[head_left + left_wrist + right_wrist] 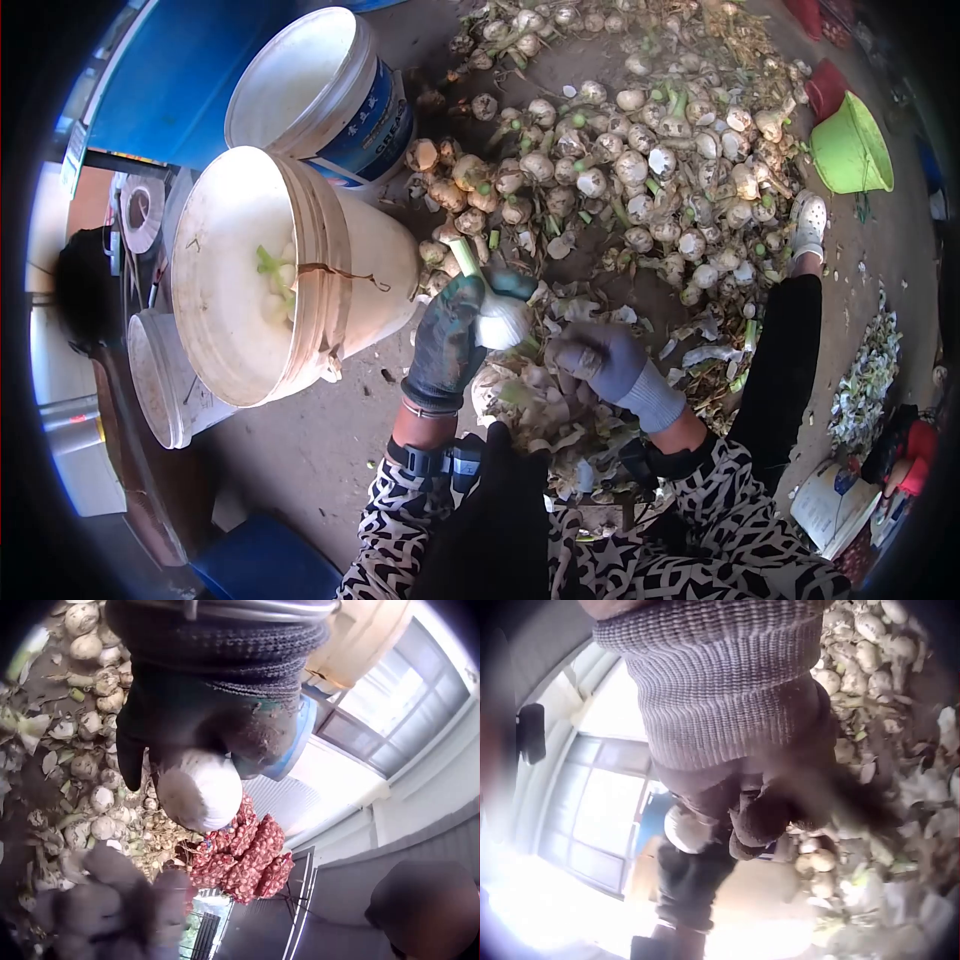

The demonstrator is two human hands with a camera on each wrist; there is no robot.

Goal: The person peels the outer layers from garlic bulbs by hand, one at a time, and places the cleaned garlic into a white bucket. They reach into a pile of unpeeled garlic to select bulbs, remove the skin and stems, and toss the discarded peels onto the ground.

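Observation:
My left hand point(447, 330), in a dark, soiled glove, grips a white garlic bulb point(502, 322) whose pale green stem point(464, 257) sticks up past the fingers. The left wrist view shows the bulb's smooth, white round side point(201, 791) below the glove. Close by on the right is my right hand point(608, 362), in a grey knit glove with curled fingers. No object shows between those fingers, and they are blurred in the left wrist view. Loose garlic skins point(535, 400) lie beneath both hands.
A wide heap of unpeeled garlic point(640, 170) covers the ground ahead. At left stands a white bucket point(215, 235) with peeled bulbs inside, next to a blue-labelled bucket point(385, 125). A lime-green bucket point(850, 145) lies at right. Red net sacks point(251, 855) are stacked farther off.

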